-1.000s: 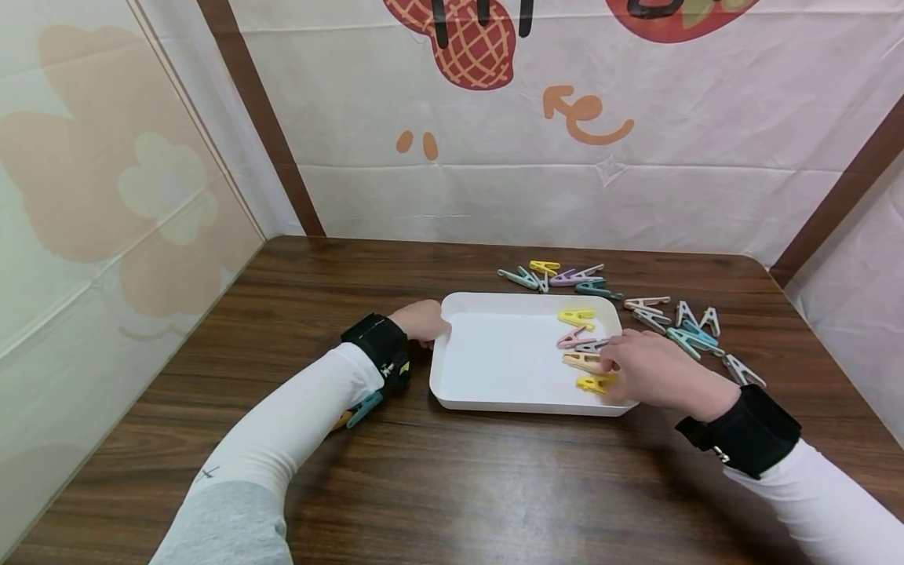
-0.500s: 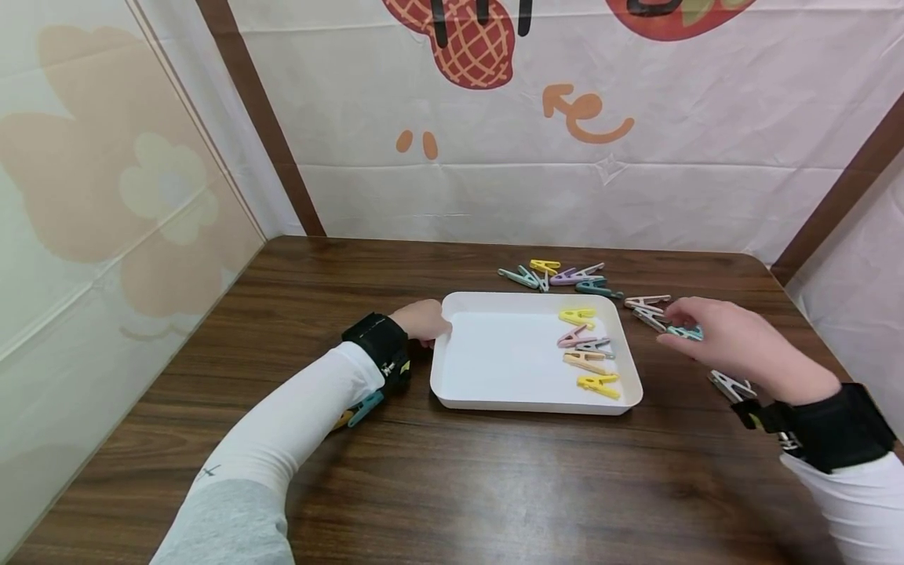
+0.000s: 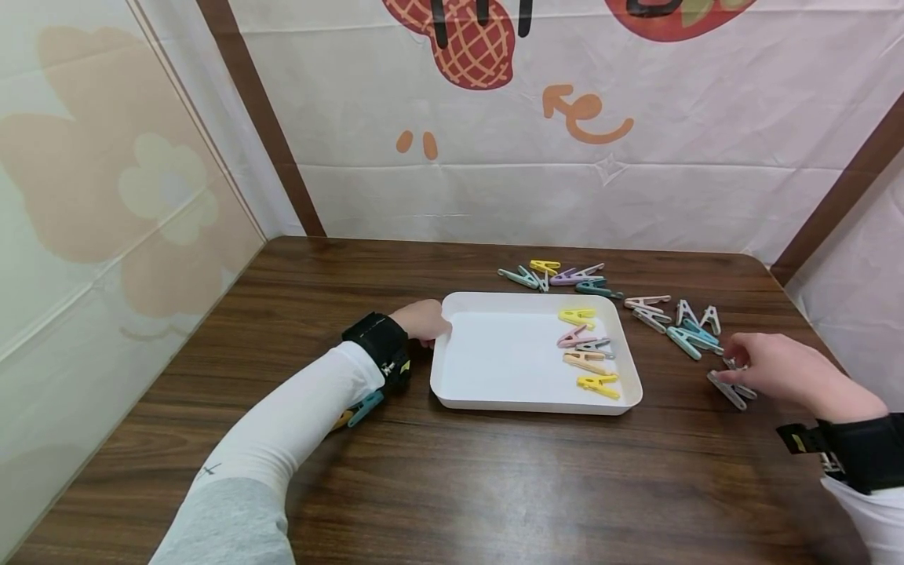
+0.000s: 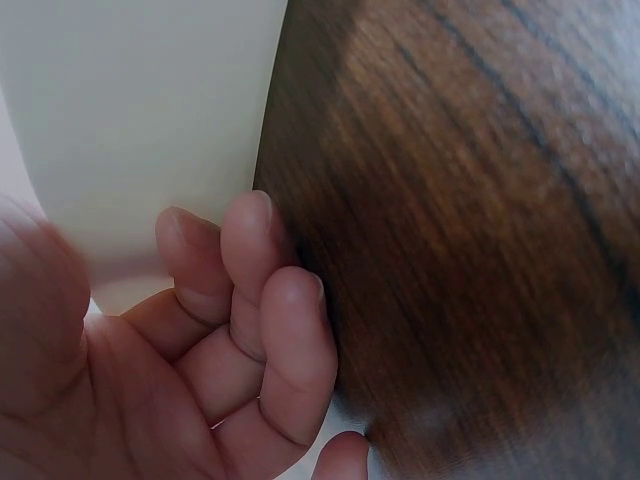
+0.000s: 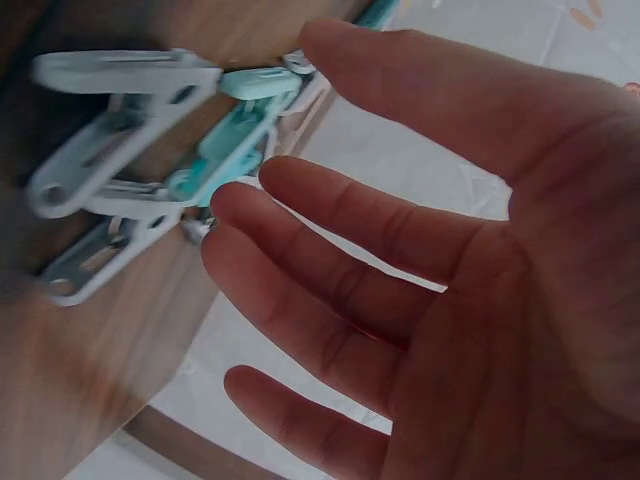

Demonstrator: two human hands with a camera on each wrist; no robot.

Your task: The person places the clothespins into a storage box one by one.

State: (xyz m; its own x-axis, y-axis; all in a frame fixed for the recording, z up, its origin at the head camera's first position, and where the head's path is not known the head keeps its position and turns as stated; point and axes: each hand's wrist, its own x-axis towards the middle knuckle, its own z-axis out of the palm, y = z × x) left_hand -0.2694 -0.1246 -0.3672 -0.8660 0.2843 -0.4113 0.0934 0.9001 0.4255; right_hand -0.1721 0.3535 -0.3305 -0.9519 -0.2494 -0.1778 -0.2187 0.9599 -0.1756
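Observation:
My left hand point(image 3: 421, 320) grips the left rim of the white tray point(image 3: 452, 396); in the left wrist view its curled fingers point(image 4: 295, 340) lie against the tray's outer wall. On the tray's right side lie several clothespins, among them a yellow one point(image 3: 599, 384), a pink one point(image 3: 574, 337) and a beige one point(image 3: 585, 361). To the right of the tray, my right hand point(image 3: 787, 369) hovers at grey clothespins point(image 3: 726, 390) on the table. Seen from the right wrist, its thumb and fingers are apart with nothing between them, and two grey clothespins point(image 5: 125, 135) lie beyond the fingertips.
Teal clothespins point(image 3: 685, 343) and others lie scattered right of the tray. Behind it sit more, including purple point(image 3: 568, 278) and yellow point(image 3: 544, 267) ones. A teal clothespin point(image 3: 365, 408) shows beside my left forearm. A printed cloth point(image 3: 494, 196) hangs behind the table point(image 3: 494, 486).
My right hand has left the yellow clothespin in the tray, moved right past the teal clothespins, and come nearer to the grey ones. My left hand and the tray stay put.

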